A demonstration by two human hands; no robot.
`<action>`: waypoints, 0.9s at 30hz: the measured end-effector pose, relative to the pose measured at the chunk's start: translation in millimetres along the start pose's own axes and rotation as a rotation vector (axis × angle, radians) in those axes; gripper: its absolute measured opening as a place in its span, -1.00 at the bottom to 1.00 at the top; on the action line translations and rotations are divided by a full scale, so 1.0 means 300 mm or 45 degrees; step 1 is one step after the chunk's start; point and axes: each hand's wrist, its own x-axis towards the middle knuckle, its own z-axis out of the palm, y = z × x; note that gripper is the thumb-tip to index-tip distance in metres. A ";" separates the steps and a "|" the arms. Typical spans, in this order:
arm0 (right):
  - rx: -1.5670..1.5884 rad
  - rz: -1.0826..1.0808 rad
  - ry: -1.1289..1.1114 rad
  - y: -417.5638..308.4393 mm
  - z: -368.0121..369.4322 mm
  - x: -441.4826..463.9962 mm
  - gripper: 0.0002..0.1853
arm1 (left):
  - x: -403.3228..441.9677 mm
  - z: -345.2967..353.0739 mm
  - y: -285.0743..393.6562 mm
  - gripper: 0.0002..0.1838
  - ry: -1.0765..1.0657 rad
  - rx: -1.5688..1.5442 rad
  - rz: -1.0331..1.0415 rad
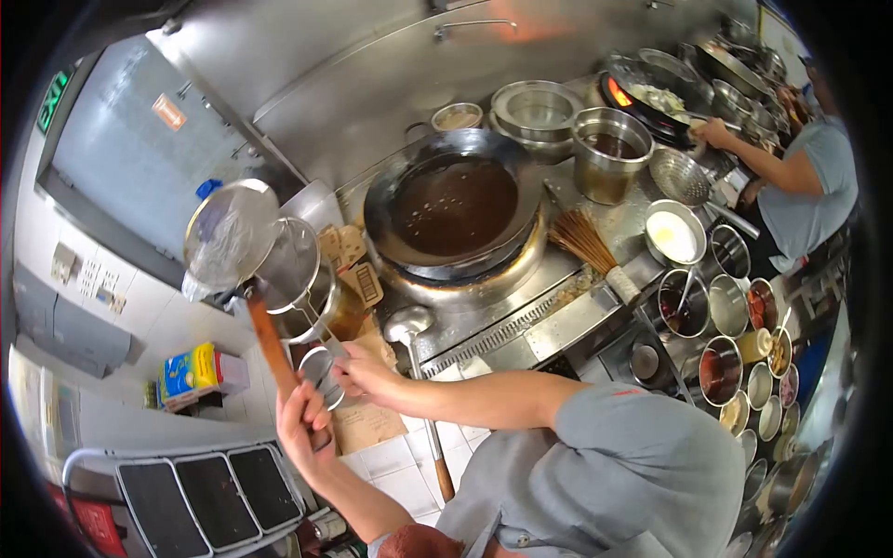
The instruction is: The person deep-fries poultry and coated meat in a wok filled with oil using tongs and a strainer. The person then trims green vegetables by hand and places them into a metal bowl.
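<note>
The left hand (302,418) is wrapped around the wooden handle (271,342) of a large round strainer (231,232), fingers curled tightly about its near end. The strainer is raised at the left of the scene, its mesh on the far side of the hand. Just to the right, the right hand (366,375) grips a metal handle that leads to a smaller sieve (290,256) (the fingers partly hide exactly where they pinch it). That sieve sits beside the large strainer, over a metal pot (348,314); whether it touches the rim I cannot tell.

Right of the pot and farther off, a big wok (378,212) holds dark brown liquid (456,206). On its near side lies a ladle (409,324), its long shaft passing beneath the right forearm toward the near edge. A bamboo brush (584,237) rests right of the wok, and beyond it stands a tall pot (605,181).

At the far right, a co-worker's hand (716,133) is at another wok (681,133), where an orange flame (618,93) shows. Nearer on the right, many metal containers (727,305) stand close together, some with sauces or chopped ingredients.
</note>
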 end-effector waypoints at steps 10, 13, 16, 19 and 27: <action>-1.750 -0.721 0.786 -0.969 -0.592 -0.536 -0.69 | -0.005 -0.090 -0.061 -0.66 0.345 0.468 0.113; -2.077 -0.642 1.009 -1.146 -0.626 -0.710 -0.63 | 0.027 -0.095 -0.134 -0.65 0.373 0.415 0.105; -2.177 -0.608 1.097 -1.206 -0.710 -0.757 -0.62 | 0.036 -0.125 -0.190 -0.63 0.391 0.282 0.087; -2.188 -0.484 1.081 -1.208 -0.760 -0.749 -0.63 | 0.048 -0.164 -0.267 -0.62 0.397 0.023 0.053; -1.578 -0.058 0.671 -1.205 -0.907 -0.576 -0.89 | 0.164 -0.205 -0.551 -0.59 0.079 -0.770 0.010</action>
